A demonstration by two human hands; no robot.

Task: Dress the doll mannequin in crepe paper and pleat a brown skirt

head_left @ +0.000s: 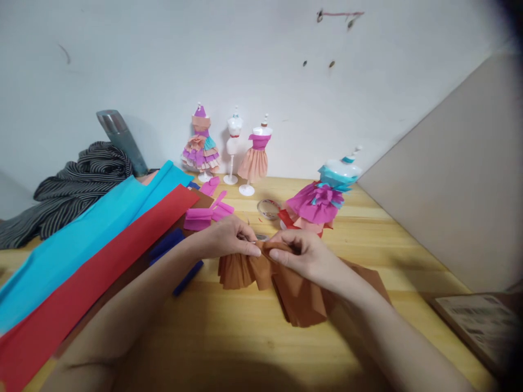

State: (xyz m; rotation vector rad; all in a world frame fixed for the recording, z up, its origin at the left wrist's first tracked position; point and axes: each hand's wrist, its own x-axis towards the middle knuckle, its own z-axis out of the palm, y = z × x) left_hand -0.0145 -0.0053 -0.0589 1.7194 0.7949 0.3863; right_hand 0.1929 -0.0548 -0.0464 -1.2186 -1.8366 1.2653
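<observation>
A strip of brown crepe paper (302, 299) hangs from both hands over the wooden table. My left hand (223, 238) pinches its top edge between thumb and fingers, and below that hand the paper falls in narrow gathered pleats. Close beside it, my right hand (300, 253) is closed on the same edge, where a fold of paper sits between thumb and index finger. To the right, the strip spreads wide and flat under my right wrist. The fingertips of the two hands are almost touching. A small round object (261, 237) shows partly behind them.
At the back stand small mannequins in paper dresses (201, 152), one (234, 128) mostly bare. Nearer right is a mannequin with a magenta skirt (310, 201), by a tape roll (268, 209). Blue (93, 223) and red paper (98, 272), pink pieces (199, 218) and striped cloth (81, 179) lie left.
</observation>
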